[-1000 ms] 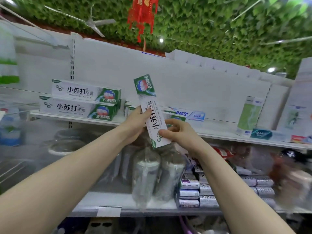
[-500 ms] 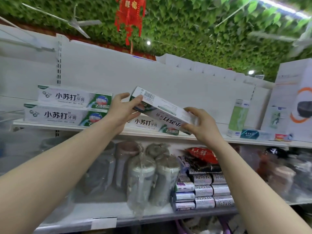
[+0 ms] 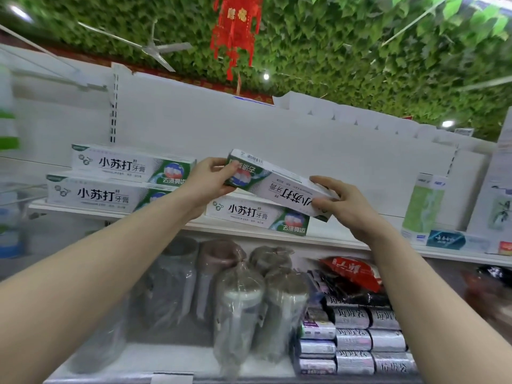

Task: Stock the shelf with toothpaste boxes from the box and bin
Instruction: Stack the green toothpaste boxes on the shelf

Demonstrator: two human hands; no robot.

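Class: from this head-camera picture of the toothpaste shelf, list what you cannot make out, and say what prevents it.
1. supply box and bin: outside the head view.
2. held toothpaste box: right end covered by the right hand, left end partly covered by the left hand.
3. lower box of the left stack: right end behind the left wrist.
4. goods at the lower right: blurred.

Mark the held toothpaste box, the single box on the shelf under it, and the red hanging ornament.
Held white-and-green cardboard toothpaste box (image 3: 279, 187): head view, white printed face.
White-and-green cardboard toothpaste box lying flat beneath it (image 3: 249, 214): head view, front face.
Red tasselled hanging ornament (image 3: 235, 31): head view, its body.
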